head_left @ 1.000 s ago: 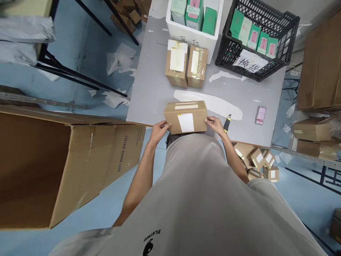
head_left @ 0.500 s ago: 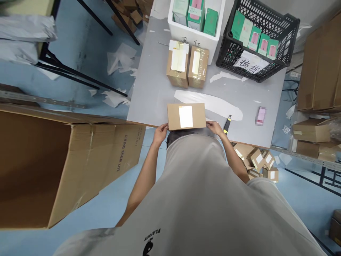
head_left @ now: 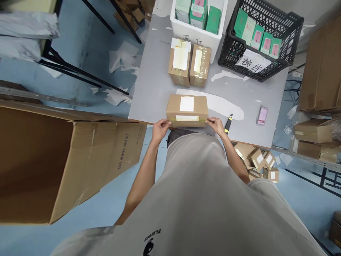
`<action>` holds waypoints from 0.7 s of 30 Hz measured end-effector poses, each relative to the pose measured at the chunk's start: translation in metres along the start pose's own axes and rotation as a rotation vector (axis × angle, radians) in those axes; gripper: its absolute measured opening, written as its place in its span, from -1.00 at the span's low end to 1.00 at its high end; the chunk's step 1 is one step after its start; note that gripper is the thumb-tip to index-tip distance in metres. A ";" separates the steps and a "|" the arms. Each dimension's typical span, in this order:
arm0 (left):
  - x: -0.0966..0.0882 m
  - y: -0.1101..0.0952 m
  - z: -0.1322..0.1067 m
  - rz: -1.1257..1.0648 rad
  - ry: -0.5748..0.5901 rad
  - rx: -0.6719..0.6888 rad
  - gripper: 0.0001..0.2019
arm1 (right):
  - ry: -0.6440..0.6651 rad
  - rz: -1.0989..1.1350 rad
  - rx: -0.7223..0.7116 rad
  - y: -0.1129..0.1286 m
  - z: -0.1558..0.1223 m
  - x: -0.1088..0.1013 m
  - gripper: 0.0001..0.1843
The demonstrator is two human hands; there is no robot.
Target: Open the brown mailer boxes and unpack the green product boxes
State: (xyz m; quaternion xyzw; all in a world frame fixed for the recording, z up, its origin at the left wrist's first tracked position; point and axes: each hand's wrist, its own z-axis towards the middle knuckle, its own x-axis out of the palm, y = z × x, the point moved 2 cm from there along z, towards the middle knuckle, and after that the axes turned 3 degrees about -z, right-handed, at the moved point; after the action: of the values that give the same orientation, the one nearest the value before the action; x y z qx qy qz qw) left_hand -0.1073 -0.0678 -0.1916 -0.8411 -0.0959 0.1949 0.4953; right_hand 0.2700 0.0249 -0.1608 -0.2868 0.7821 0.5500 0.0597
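A brown cardboard box (head_left: 174,104) with a white label on top and a taped front side is at the near edge of the grey table (head_left: 149,85). Closed on its lower left corner is my left hand (head_left: 160,128). At the opposite end, the fingers of my right hand (head_left: 215,125) pinch the lower right corner. A yellow and black utility knife (head_left: 228,123) lies on the table just right of my right hand. Behind the box is a white sheet of paper (head_left: 226,107), partly covered by it.
Two taped boxes (head_left: 179,64) stand farther back, before a white bin (head_left: 193,33) and a black crate (head_left: 226,58), both holding green boxes. A pink blurred item (head_left: 262,115) lies at right. A large open carton (head_left: 103,156) stands left; several small boxes (head_left: 257,160) lie below the table.
The box has tilted back between my hands, so its taped front side with a second label now shows. Both hands stay at its ends. The whole view has shifted slightly.
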 end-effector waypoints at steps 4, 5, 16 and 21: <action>-0.010 -0.023 0.011 0.059 -0.042 0.129 -0.57 | -0.020 -0.079 -0.068 0.022 0.004 -0.009 -0.50; -0.010 -0.027 0.012 0.080 -0.031 0.133 -0.59 | -0.022 -0.113 -0.064 0.025 0.005 -0.009 -0.53; -0.002 -0.007 0.000 0.060 -0.034 -0.001 -0.55 | -0.020 -0.235 0.043 0.007 0.005 -0.010 -0.59; 0.004 0.016 0.001 0.177 -0.007 -0.134 -0.36 | 0.094 -0.338 0.135 -0.008 -0.001 -0.001 -0.47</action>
State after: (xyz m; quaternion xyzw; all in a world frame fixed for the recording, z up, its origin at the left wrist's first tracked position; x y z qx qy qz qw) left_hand -0.1045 -0.0732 -0.2069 -0.8768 -0.0359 0.2338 0.4187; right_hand 0.2746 0.0227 -0.1664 -0.4348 0.7598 0.4645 0.1335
